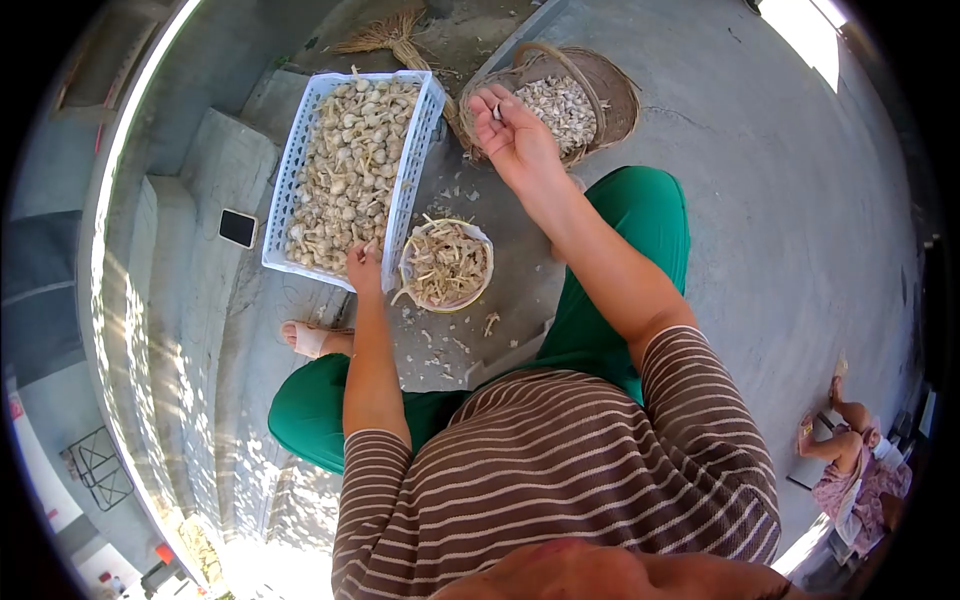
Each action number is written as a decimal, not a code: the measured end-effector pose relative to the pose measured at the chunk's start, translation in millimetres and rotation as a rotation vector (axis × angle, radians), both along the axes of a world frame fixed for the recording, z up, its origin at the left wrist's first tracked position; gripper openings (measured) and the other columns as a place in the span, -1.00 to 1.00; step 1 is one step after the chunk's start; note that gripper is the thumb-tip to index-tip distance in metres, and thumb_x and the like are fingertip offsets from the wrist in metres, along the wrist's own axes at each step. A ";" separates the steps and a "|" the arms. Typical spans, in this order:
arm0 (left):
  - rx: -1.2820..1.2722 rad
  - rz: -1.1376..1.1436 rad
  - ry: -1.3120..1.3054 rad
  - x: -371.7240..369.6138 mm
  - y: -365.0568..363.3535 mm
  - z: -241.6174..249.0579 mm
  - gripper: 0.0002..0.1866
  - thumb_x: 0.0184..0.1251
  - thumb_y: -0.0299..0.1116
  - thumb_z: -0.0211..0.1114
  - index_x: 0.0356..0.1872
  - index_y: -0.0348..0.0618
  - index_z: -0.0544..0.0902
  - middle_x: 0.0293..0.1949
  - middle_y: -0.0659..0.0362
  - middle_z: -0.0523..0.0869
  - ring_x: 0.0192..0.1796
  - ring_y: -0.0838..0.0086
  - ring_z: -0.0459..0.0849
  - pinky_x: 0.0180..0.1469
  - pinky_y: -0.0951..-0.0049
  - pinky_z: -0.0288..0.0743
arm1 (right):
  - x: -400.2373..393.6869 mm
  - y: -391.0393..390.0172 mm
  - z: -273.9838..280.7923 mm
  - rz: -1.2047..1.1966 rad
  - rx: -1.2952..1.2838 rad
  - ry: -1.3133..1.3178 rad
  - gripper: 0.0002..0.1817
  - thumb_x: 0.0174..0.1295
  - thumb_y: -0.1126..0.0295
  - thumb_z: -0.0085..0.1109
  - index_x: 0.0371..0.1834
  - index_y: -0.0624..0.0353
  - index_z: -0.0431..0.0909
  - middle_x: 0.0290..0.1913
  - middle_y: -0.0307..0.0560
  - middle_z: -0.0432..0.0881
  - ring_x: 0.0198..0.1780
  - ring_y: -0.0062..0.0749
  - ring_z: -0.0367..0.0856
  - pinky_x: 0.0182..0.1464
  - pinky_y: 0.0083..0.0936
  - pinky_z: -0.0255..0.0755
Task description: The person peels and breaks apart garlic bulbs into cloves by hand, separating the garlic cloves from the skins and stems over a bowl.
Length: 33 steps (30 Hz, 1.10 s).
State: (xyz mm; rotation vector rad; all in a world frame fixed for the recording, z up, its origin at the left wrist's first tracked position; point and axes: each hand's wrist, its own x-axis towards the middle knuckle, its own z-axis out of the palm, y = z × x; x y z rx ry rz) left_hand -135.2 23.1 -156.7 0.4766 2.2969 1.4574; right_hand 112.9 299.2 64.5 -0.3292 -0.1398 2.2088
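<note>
And the right hand pinches a small pale garlic clove by the brown wicker basket, upper centre, while the left hand, its grip unclear, is nearer the whitish perforated plastic crate's bulbs.

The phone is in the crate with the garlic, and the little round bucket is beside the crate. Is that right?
Not quite! The phone isn't in the crate with the garlic; the head view shows it on the grey concrete beside the crate. The little round bucket is beside the crate, as you said.
</note>
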 end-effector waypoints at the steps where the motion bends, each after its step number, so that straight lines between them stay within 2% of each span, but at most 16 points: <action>1: -0.012 0.002 -0.067 5.5 -0.2 7.9 -0.74 0.25 -0.34 0.22 -0.09 -0.22 0.53 -0.23 0.21 0.54 -0.30 0.53 0.55 -0.33 0.54 0.44 | 4.9 7.6 -2.1 -0.031 -0.007 0.046 -0.73 0.39 0.45 -0.21 0.07 0.37 0.27 -0.06 0.08 0.49 -0.13 -0.24 0.56 -0.21 -0.52 0.52; 3: -0.012 -0.008 -0.104 15.3 0.8 21.2 -0.74 0.28 -0.34 0.20 -0.06 -0.21 0.51 -0.24 0.22 0.54 -0.30 0.56 0.55 -0.37 0.58 0.42 | 15.3 19.8 0.7 -0.071 -0.048 0.123 -0.78 0.42 0.36 -0.21 -0.07 0.28 0.36 -0.31 -0.09 0.50 -0.36 -0.39 0.53 -0.44 -0.62 0.42; 4: -0.016 0.013 -0.143 20.0 -1.1 24.7 -0.74 0.30 -0.33 0.18 -0.04 -0.19 0.50 -0.25 0.24 0.54 -0.31 0.59 0.55 -0.41 0.61 0.41 | 22.0 23.9 -2.0 -0.094 -0.051 0.121 -0.78 0.42 0.36 -0.21 -0.07 0.28 0.36 -0.31 -0.09 0.50 -0.36 -0.39 0.53 -0.44 -0.62 0.42; 6: -0.002 0.002 -0.156 23.8 -1.1 31.2 -0.74 0.31 -0.34 0.17 -0.04 -0.19 0.49 -0.25 0.24 0.53 -0.31 0.59 0.55 -0.42 0.61 0.41 | 29.9 30.5 0.7 -0.101 -0.007 0.322 -0.73 0.45 0.29 -0.27 -0.09 0.28 0.35 -0.27 -0.06 0.53 -0.34 -0.40 0.55 -0.47 -0.62 0.39; 7: 0.009 0.014 -0.170 25.1 -2.1 34.1 -0.75 0.32 -0.35 0.15 -0.04 -0.20 0.49 -0.25 0.24 0.53 -0.31 0.60 0.55 -0.43 0.61 0.41 | 32.1 32.4 5.9 -0.202 -0.045 0.115 -0.59 0.45 0.16 -0.32 0.03 0.33 0.31 -0.10 0.08 0.53 -0.23 -0.27 0.58 -0.39 -0.57 0.49; 8: 0.007 0.008 -0.165 25.8 -2.3 35.9 -0.75 0.32 -0.35 0.15 -0.04 -0.20 0.49 -0.25 0.24 0.53 -0.31 0.60 0.55 -0.43 0.61 0.41 | 34.8 34.5 10.8 -0.208 -0.046 0.119 -0.59 0.45 0.16 -0.32 0.03 0.33 0.31 -0.10 0.08 0.53 -0.23 -0.27 0.58 -0.39 -0.57 0.49; 10: 0.015 0.049 -0.204 27.8 -4.2 39.4 -0.77 0.33 -0.34 0.14 -0.06 -0.19 0.49 -0.27 0.25 0.55 -0.31 0.59 0.57 -0.43 0.61 0.42 | 39.6 34.4 23.7 -0.301 -0.168 0.210 -0.44 0.43 0.05 -0.33 0.20 0.39 0.19 0.16 0.20 0.38 0.00 -0.07 0.53 -0.15 -0.42 0.55; 11: 0.014 0.043 -0.202 28.1 -4.5 41.0 -0.77 0.33 -0.34 0.14 -0.06 -0.19 0.49 -0.27 0.25 0.55 -0.31 0.59 0.57 -0.43 0.61 0.42 | 39.0 36.2 20.3 -0.307 -0.169 0.212 -0.44 0.43 0.05 -0.33 0.20 0.39 0.19 0.16 0.20 0.38 0.00 -0.07 0.53 -0.15 -0.42 0.55; 13: 0.014 0.110 -0.235 29.5 -4.6 40.1 -0.80 0.33 -0.34 0.15 -0.11 -0.18 0.50 -0.29 0.25 0.57 -0.30 0.58 0.58 -0.43 0.60 0.44 | 38.4 42.8 11.3 -0.341 -0.118 0.283 -0.28 0.39 -0.05 -0.30 0.34 0.39 0.00 0.35 0.20 0.11 0.23 0.05 0.34 0.12 -0.29 0.44; 14: 0.013 0.105 -0.240 30.9 -5.9 39.4 -0.80 0.33 -0.34 0.15 -0.11 -0.18 0.50 -0.29 0.25 0.57 -0.30 0.58 0.58 -0.43 0.60 0.44 | 39.5 45.9 6.5 -0.347 -0.117 0.279 -0.28 0.39 -0.05 -0.30 0.34 0.39 0.00 0.35 0.20 0.11 0.23 0.05 0.34 0.12 -0.29 0.44; 16: 0.006 0.113 -0.237 30.0 -6.3 39.0 -0.83 0.33 -0.33 0.15 -0.13 -0.16 0.50 -0.30 0.25 0.58 -0.30 0.57 0.60 -0.44 0.59 0.44 | 42.8 50.9 5.0 -0.359 -0.104 0.281 -0.18 0.34 -0.12 -0.24 0.39 0.38 -0.12 0.42 0.15 -0.05 0.34 0.03 0.17 0.25 -0.24 0.29; 19: 0.009 0.104 -0.238 28.6 -5.2 38.1 -0.82 0.34 -0.30 0.14 -0.14 -0.14 0.49 -0.29 0.23 0.57 -0.31 0.53 0.61 -0.45 0.59 0.44 | 47.5 56.6 2.9 -0.367 -0.068 0.300 -0.07 0.29 -0.19 -0.20 0.42 0.35 -0.26 0.46 0.13 -0.16 0.42 0.00 0.03 0.33 -0.23 0.17; 22: 0.032 0.086 -0.239 29.0 -5.7 38.9 -0.79 0.37 -0.27 0.10 -0.12 -0.16 0.46 -0.27 0.21 0.55 -0.31 0.47 0.62 -0.44 0.56 0.47 | 51.2 58.9 3.7 -0.365 -0.083 0.365 -0.04 0.27 -0.21 -0.19 0.43 0.32 -0.33 0.47 0.13 -0.21 0.45 -0.01 -0.06 0.39 -0.21 0.06; 26: 0.101 0.073 -0.285 34.3 2.9 44.9 -0.77 0.42 -0.27 0.01 -0.07 -0.19 0.39 -0.23 0.15 0.53 -0.29 0.41 0.64 -0.43 0.47 0.54 | 56.2 59.5 9.6 -0.336 -0.063 0.438 -0.05 0.28 -0.22 -0.23 0.43 0.31 -0.35 0.47 0.16 -0.23 0.46 0.02 -0.09 0.39 -0.16 0.08; 28: 0.113 0.057 -0.294 36.0 3.9 47.1 -0.78 0.43 -0.27 -0.01 -0.07 -0.20 0.38 -0.23 0.13 0.53 -0.29 0.39 0.64 -0.42 0.46 0.55 | 55.4 58.7 9.2 -0.333 -0.003 0.457 0.00 0.25 -0.23 -0.17 0.43 0.30 -0.41 0.48 0.13 -0.35 0.48 0.01 -0.22 0.42 -0.16 -0.03; 33: 0.141 0.078 -0.316 38.1 6.3 50.9 -0.84 0.42 -0.29 0.01 -0.13 -0.14 0.39 -0.27 0.15 0.56 -0.32 0.45 0.61 -0.40 0.51 0.48 | 63.6 55.0 33.8 -0.357 0.090 0.460 -0.11 0.33 -0.17 -0.29 0.41 0.35 -0.32 0.44 0.18 -0.14 0.44 0.08 -0.06 0.36 -0.11 0.11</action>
